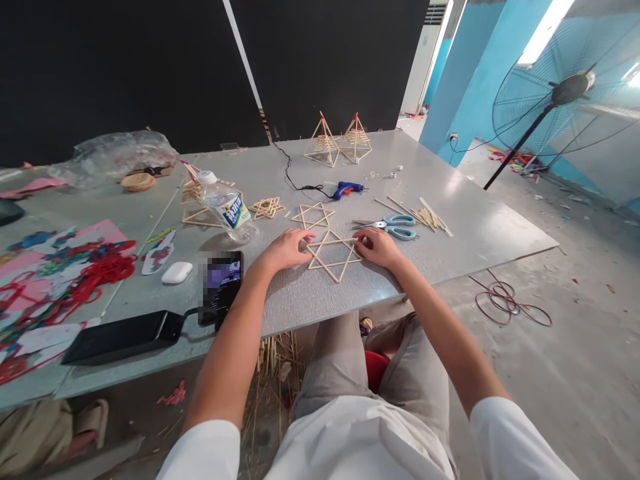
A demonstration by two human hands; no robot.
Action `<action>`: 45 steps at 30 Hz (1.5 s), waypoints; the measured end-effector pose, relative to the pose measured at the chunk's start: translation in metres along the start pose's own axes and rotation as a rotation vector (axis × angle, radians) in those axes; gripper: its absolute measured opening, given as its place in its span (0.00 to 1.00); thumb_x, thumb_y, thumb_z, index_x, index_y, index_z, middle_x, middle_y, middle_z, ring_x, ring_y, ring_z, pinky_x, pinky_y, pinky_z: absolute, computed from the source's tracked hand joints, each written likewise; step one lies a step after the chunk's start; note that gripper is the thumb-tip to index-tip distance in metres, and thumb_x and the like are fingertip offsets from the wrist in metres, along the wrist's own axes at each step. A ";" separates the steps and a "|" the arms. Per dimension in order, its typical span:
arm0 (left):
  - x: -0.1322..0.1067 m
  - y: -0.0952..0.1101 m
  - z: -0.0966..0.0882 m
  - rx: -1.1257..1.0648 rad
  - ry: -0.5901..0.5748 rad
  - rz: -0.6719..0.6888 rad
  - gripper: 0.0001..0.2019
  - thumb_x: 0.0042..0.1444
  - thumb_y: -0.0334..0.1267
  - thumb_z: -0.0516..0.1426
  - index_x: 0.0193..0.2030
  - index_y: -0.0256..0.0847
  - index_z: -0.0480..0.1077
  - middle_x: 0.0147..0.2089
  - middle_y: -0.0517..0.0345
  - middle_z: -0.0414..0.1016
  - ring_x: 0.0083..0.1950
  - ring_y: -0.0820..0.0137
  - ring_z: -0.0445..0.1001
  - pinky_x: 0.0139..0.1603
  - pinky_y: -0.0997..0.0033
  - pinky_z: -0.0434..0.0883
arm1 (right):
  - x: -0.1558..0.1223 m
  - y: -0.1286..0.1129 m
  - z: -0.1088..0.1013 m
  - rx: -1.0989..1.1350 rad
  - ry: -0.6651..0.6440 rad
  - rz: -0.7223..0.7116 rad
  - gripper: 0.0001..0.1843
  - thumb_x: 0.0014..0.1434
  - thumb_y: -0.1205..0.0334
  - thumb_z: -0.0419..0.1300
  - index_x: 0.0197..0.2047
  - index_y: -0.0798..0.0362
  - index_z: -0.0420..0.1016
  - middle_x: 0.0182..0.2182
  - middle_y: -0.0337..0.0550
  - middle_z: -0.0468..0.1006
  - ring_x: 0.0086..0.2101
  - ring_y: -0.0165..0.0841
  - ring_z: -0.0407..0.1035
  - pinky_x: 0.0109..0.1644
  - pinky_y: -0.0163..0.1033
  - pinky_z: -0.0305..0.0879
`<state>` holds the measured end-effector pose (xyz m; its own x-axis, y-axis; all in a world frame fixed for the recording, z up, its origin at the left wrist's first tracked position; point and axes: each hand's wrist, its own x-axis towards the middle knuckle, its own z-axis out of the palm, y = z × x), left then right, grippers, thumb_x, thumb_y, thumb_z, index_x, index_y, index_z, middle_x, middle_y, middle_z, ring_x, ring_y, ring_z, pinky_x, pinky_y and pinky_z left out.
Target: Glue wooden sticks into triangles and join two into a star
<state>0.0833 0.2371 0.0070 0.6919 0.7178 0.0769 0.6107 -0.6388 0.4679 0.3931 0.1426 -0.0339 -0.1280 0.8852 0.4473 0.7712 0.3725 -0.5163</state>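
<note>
A six-pointed star of thin wooden sticks (326, 267) lies flat near the table's front edge. My left hand (291, 248) grips its left side, fingers closed at a corner. On the opposite side, my right hand (375, 247) pinches the star's right part between thumb and fingers. Just behind it lies a smaller stick star (314, 215), with a stack of small stick stars (268, 207) to its left. Scissors with light blue handles (400, 223) rest beyond my right hand.
A blue glue gun (348, 190) lies behind the stars, near loose sticks (430, 217). Two stick pyramids (323, 143) stand at the back. Left are a plastic bottle (227, 207), a phone (227, 283), a black power bank (125, 337), a white earphone case (177, 273) and red yarn (113, 267).
</note>
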 end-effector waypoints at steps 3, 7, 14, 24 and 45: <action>-0.005 0.007 0.008 0.039 0.094 -0.025 0.25 0.56 0.33 0.59 0.62 0.38 0.75 0.56 0.45 0.81 0.55 0.57 0.79 0.65 0.52 0.76 | 0.002 0.003 -0.003 0.049 0.005 0.024 0.12 0.65 0.61 0.61 0.48 0.52 0.83 0.39 0.48 0.84 0.35 0.37 0.73 0.46 0.43 0.71; -0.036 0.025 0.023 0.174 0.301 -0.020 0.29 0.66 0.37 0.56 0.73 0.32 0.65 0.68 0.33 0.75 0.69 0.46 0.74 0.72 0.42 0.71 | 0.000 0.010 -0.014 0.176 -0.015 0.060 0.15 0.67 0.57 0.61 0.54 0.52 0.80 0.40 0.47 0.83 0.28 0.32 0.69 0.36 0.40 0.69; -0.092 0.031 0.050 0.121 0.399 0.071 0.57 0.64 0.64 0.64 0.85 0.37 0.38 0.80 0.25 0.58 0.81 0.37 0.60 0.77 0.32 0.65 | -0.017 0.006 -0.024 0.144 0.048 -0.008 0.17 0.67 0.66 0.57 0.58 0.48 0.75 0.48 0.47 0.85 0.42 0.37 0.79 0.46 0.44 0.75; -0.084 0.041 0.049 0.084 0.264 0.053 0.75 0.51 0.71 0.70 0.85 0.36 0.26 0.82 0.20 0.50 0.85 0.31 0.48 0.79 0.24 0.56 | -0.022 -0.009 -0.030 -0.014 -0.030 -0.041 0.22 0.68 0.69 0.57 0.63 0.48 0.71 0.53 0.50 0.86 0.51 0.46 0.78 0.56 0.54 0.77; -0.083 0.051 0.040 0.096 0.205 0.015 0.70 0.55 0.71 0.67 0.86 0.36 0.31 0.81 0.21 0.55 0.83 0.33 0.55 0.79 0.24 0.61 | -0.018 -0.023 -0.038 -0.003 -0.062 0.054 0.24 0.68 0.71 0.59 0.64 0.44 0.74 0.49 0.45 0.88 0.49 0.44 0.80 0.50 0.52 0.79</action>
<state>0.0720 0.1339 -0.0110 0.6147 0.7428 0.2654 0.6412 -0.6665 0.3804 0.4018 0.1081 -0.0023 -0.1245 0.9197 0.3723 0.7800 0.3227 -0.5361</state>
